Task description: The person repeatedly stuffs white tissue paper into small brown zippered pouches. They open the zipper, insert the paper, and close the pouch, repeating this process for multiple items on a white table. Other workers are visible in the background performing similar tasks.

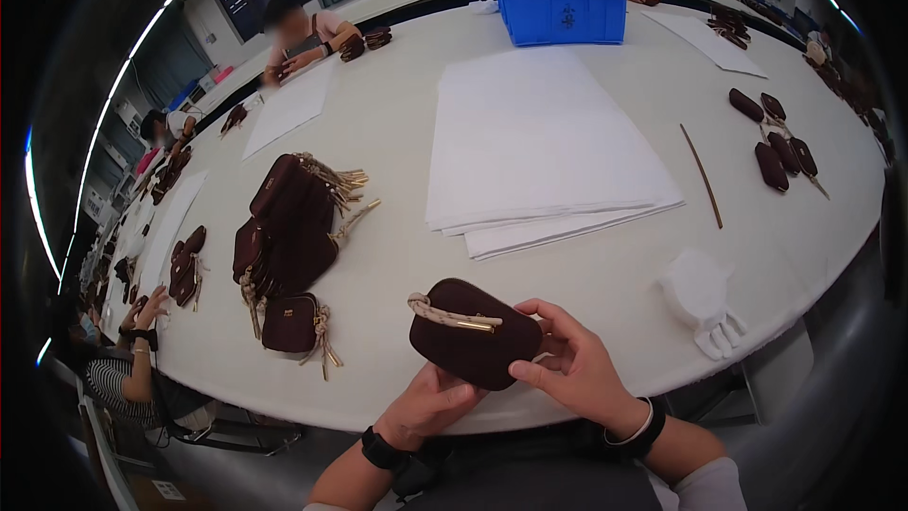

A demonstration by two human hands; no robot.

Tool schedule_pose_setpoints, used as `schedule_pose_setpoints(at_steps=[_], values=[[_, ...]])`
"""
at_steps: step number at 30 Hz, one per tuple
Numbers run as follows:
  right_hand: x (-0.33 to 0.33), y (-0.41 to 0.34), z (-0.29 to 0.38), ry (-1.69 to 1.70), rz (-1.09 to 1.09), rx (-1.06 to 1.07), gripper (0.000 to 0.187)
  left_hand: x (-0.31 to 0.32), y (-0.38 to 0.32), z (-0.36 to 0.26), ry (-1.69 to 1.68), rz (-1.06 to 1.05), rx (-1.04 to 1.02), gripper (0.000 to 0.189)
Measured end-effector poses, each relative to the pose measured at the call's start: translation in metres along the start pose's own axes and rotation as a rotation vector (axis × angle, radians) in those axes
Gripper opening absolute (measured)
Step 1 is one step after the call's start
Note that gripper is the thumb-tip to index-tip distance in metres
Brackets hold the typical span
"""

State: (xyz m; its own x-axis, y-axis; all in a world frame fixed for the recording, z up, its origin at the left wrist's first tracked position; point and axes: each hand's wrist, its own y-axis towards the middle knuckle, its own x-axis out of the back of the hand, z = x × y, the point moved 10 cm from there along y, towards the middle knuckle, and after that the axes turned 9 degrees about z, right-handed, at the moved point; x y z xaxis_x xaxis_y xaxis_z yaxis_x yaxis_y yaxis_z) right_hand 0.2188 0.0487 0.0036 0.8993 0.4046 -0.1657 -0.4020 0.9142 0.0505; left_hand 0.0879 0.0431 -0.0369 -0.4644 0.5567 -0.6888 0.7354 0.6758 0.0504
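Observation:
A dark brown zip pouch (461, 355) is held between both hands just above the near edge of the table. My left hand (436, 397) supports it from below, its fingers partly hidden behind the pouch. At the pouch's right end, my right hand (574, 362) grips with the thumb on the front face. A beige knotted cord pull (440, 309) with gold-coloured metal tips lies across that face. To the left, a pile of similar pouches (294, 227) rests on the table, their cords hanging out on both sides. One separate pouch (289, 324) lies in front of the pile.
Stacked white sheets (539, 142) lie mid-table, with a blue plastic crate (560, 7) behind. On the right are a thin brown stick (701, 174), a crumpled white item (699, 291) and several pouches (773, 156). Other people sit around the table (383, 156), handling pouches.

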Motion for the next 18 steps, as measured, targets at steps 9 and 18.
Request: schedule_pose_setpoints(at_steps=[9, 18], values=[[0.04, -0.018, -0.004, -0.104, -0.117, -0.007, 0.055, 0.013, 0.005, -0.008, 0.03, -0.211, -0.076, 0.071], [0.049, -0.024, -0.021, 0.073, -0.155, -0.022, 0.051, 0.015, 0.007, 0.0, -0.115, -0.132, -0.057, 0.066]])
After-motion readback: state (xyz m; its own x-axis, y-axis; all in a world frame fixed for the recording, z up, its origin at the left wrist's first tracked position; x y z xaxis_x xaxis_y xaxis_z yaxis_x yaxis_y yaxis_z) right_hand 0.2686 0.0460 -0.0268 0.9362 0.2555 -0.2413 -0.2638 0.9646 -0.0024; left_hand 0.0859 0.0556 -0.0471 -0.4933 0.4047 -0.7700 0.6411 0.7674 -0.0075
